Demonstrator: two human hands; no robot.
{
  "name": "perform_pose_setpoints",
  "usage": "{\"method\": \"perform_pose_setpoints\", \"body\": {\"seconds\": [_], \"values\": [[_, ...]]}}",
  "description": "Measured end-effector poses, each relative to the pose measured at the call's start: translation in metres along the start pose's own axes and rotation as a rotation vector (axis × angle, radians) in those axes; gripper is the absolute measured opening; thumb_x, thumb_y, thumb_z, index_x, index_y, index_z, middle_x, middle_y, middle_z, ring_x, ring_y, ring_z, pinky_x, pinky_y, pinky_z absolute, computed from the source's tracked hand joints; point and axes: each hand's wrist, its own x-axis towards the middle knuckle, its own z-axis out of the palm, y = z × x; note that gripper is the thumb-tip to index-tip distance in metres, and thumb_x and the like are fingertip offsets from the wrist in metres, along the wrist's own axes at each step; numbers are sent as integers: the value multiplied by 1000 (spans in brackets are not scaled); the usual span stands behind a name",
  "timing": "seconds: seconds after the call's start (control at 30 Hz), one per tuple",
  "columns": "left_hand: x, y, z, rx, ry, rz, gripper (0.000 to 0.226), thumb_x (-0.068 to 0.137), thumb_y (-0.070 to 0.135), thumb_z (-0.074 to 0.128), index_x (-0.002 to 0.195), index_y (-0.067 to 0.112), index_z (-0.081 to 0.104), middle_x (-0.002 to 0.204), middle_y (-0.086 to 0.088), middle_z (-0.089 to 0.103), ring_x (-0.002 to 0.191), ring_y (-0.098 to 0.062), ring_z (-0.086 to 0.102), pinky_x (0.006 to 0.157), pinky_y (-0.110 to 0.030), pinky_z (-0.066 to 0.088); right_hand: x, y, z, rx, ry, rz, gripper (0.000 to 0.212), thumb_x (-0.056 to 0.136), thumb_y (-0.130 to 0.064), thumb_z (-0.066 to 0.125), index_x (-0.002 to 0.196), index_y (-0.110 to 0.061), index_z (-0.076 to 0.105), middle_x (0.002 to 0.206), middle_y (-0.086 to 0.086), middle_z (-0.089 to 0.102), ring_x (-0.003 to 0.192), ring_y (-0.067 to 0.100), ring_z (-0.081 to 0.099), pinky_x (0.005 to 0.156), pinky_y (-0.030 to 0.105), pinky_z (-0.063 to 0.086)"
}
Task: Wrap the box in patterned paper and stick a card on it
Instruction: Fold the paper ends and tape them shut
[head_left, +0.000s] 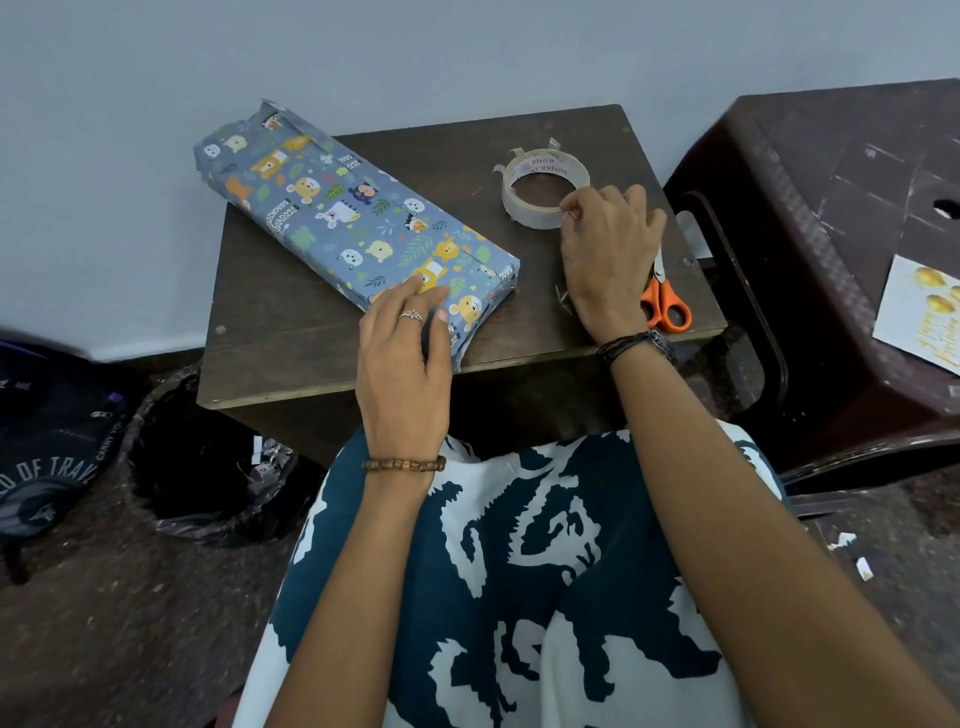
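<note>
Diagonally across the small dark table (291, 322) lies the box (343, 218), already wrapped in animal-print paper, its far end overhanging the edge. The left hand (402, 358) rests flat on its near end, fingers straight. The right hand (605, 260), knuckles up, pinches the near rim of the tape roll (540, 189) and partly hides the orange scissors (667, 301). On the brown stool (831, 171) to the right, the card (917, 312) is cut off by the frame.
</note>
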Motion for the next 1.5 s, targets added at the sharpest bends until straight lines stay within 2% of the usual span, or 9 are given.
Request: {"method": "perform_pose_setpoints", "body": {"seconds": [0.2, 0.33, 0.53, 0.67, 0.77, 0.97, 1.2, 1.33, 1.5], "values": [[0, 1, -2, -13, 2, 8, 28, 97, 18, 44, 114, 13, 64, 126, 1, 55, 116, -3, 37, 96, -2, 22, -5, -3, -7, -44, -148, -24, 35, 90, -16, 42, 120, -17, 59, 100, 8, 62, 104, 28, 44, 82, 39, 29], [1, -6, -13, -78, -145, 31, 36, 92, 29, 50, 123, 15, 60, 134, 2, 48, 119, -1, 31, 99, 0, 17, -10, -3, -14, 125, -144, 47, 39, 86, -21, 46, 123, -22, 58, 102, 5, 61, 104, 26, 44, 82, 37, 30], [-1, -16, -14, 197, -329, 189, 84, 68, 27, 81, 138, 10, 38, 147, -9, 29, 135, -26, 20, 111, -25, 12, -36, -12, -40, 1082, -132, 434, 36, 80, -16, 68, 114, -19, 57, 69, -17, 58, 74, 4, 55, 81, 28, 47], [-1, -17, -13, 200, -347, 246, 76, 69, 14, 78, 135, 20, 40, 149, -10, 26, 138, -31, 17, 107, -27, 15, -65, -17, -53, 1486, -334, 786, 41, 80, -14, 69, 114, -24, 49, 116, 6, 62, 79, 8, 57, 63, 22, 48], [-2, -22, -14, 237, -373, 341, 60, 72, 16, 74, 125, 24, 46, 149, -13, 25, 137, -35, 16, 108, -32, 15, -90, -23, -57, 1657, -439, 932, 48, 83, -13, 66, 123, -20, 43, 116, 7, 61, 91, 14, 61, 73, 27, 54], [22, -27, -33, 343, -527, 453, 53, 71, 0, 74, 113, 26, 56, 144, -18, 35, 126, -42, 34, 103, -47, 31, -114, -43, -56, 1701, -484, 959, 48, 86, 1, 58, 123, -19, 36, 112, 11, 63, 96, 19, 62, 91, 36, 51], [45, -8, -40, 637, -640, 591, 43, 77, -3, 67, 111, 23, 66, 127, -24, 50, 99, -42, 51, 77, -54, 51, -118, -63, -44, 1690, -389, 853, 53, 86, 8, 54, 129, -16, 34, 97, -1, 58, 104, 22, 59, 92, 38, 50], [51, 9, -39, 764, -656, 737, 41, 85, 2, 58, 120, 24, 60, 122, -24, 52, 90, -41, 55, 66, -48, 52, -117, -61, -40, 1703, -312, 854, 54, 87, 7, 57, 129, -18, 33, 112, 6, 58, 112, 23, 58, 84, 29, 52], [61, 21, -30, 839, -670, 832, 39, 90, 9, 52, 126, 23, 53, 118, -21, 52, 91, -39, 57, 66, -43, 47, -114, -56, -33, 1672, -223, 856, 59, 83, 13, 57, 128, -17, 34, 113, 11, 58, 88, 7, 63, 83, 26, 53]]}}
